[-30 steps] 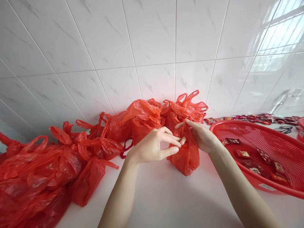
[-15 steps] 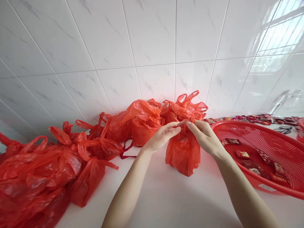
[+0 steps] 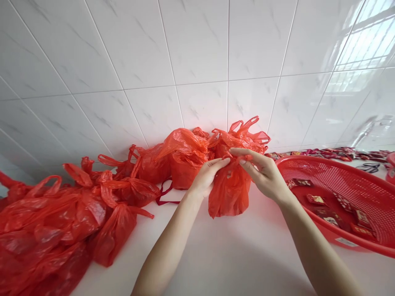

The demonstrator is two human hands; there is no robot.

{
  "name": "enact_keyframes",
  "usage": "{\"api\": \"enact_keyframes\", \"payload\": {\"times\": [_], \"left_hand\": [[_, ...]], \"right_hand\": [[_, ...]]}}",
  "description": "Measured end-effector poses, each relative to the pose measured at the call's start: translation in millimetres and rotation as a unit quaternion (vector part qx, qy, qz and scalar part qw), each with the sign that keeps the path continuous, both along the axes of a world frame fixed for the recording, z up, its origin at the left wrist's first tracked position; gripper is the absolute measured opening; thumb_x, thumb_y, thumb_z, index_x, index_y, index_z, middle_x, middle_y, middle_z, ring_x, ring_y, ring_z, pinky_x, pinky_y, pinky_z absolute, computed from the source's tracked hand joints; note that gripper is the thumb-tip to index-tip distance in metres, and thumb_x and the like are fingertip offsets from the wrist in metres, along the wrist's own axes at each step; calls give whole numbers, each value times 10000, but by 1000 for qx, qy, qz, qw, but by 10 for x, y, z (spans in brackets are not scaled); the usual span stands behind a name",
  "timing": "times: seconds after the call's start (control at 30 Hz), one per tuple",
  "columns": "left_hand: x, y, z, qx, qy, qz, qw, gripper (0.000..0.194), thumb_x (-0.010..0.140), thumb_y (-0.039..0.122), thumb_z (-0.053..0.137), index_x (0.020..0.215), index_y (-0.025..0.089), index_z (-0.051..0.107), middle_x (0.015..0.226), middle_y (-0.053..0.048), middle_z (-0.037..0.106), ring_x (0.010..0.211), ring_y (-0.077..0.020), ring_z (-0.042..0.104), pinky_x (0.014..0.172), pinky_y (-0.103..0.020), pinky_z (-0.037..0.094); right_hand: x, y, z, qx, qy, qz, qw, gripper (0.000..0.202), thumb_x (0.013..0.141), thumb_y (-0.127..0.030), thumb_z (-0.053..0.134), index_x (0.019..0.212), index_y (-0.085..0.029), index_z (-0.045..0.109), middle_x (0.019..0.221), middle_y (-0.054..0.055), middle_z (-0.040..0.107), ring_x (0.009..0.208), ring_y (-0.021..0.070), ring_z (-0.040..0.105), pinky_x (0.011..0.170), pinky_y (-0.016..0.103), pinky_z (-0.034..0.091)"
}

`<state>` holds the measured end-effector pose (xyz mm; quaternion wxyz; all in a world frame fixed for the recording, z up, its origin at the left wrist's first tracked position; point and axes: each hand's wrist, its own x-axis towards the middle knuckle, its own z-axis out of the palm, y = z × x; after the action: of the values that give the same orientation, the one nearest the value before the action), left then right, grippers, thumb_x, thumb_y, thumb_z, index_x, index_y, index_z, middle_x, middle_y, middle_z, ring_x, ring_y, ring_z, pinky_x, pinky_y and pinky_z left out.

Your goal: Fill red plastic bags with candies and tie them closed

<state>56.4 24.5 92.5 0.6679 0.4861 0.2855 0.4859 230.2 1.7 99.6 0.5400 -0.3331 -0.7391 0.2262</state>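
Observation:
A small red plastic bag hangs between my two hands, its bottom at or just above the white tabletop. My left hand pinches the bag's top at the left, thumb pointing to the right. My right hand grips the gathered top from the other side between thumb and fingers. Whether the bag holds anything is hidden by the plastic. Right behind it stand more red bags with loop handles sticking up, and another crumpled red bag lies to the left of them.
Tied red bags are heaped along the left. At the right stands a red mesh basket with several small wrapped packets inside. More packets lie by the tiled wall. A dark red strap lies on the tabletop.
The bag has shifted a little left and up. My left hand has closed on its top edge, and my right forefinger has lifted and stretched over it.

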Motion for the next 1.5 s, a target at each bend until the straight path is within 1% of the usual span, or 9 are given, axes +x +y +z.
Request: {"api": "enact_keyframes", "payload": {"times": [0.13,0.3,0.53,0.73,0.9,1.07,1.2,1.33,1.5], "left_hand": [[-40,60,11,-6,2,86,996,310,575,374,911,695,158,725,699,-4,691,663,-131,608,684,-262,455],[-234,337,-118,2,76,209,975,276,535,345,881,634,163,699,677,15,657,624,-96,553,654,-238,427],[-390,574,-387,-3,140,239,961,303,549,357,874,583,157,648,588,13,614,557,-112,542,586,-249,394],[-344,514,-290,45,138,244,959,391,599,485,857,651,175,624,611,16,637,519,-121,567,546,-250,440],[-249,183,-13,188,113,158,963,355,765,525,776,810,184,686,768,-15,716,671,-159,665,683,-289,556],[-147,-131,138,282,124,67,949,237,879,412,721,973,196,745,959,-54,747,932,-209,700,863,-321,549],[-23,-180,79,250,131,15,959,465,760,332,849,1194,252,699,1175,-63,713,1127,-243,647,980,-335,490],[164,-145,-86,192,146,-49,969,290,803,435,799,917,179,723,864,-34,673,817,-172,622,747,-277,477],[322,-102,-255,183,168,-43,968,467,855,604,682,722,163,608,643,35,448,589,-98,383,552,-260,286]], "right_hand": [[96,2,24,76,-43,-23,996,123,935,-279,645,931,-221,754,1096,76,744,1027,236,704,885,363,568],[255,-51,84,93,-213,68,970,129,918,-201,654,865,-188,771,925,78,714,771,176,669,685,297,542],[286,-105,183,9,-314,217,924,192,903,-122,625,779,-179,761,773,40,721,698,146,652,654,259,524],[337,-78,210,-55,-252,203,945,107,893,-215,668,859,-179,763,869,56,749,778,168,681,724,285,546],[199,1,113,-94,-95,94,987,186,909,-340,655,934,-183,751,1073,82,727,938,210,681,826,329,544],[29,-9,69,-116,-10,90,989,306,884,-431,690,748,-157,701,670,8,611,631,137,563,584,259,481],[-12,-58,106,-105,65,34,992,304,856,-443,716,745,-162,688,645,-2,602,588,120,530,553,247,464],[-14,-29,72,-84,96,-12,992,324,819,-461,731,701,-165,671,630,8,607,581,129,522,513,247,427],[40,39,16,-83,132,-61,986,339,811,-449,730,640,-175,628,548,-16,551,502,106,451,455,240,364]]}}
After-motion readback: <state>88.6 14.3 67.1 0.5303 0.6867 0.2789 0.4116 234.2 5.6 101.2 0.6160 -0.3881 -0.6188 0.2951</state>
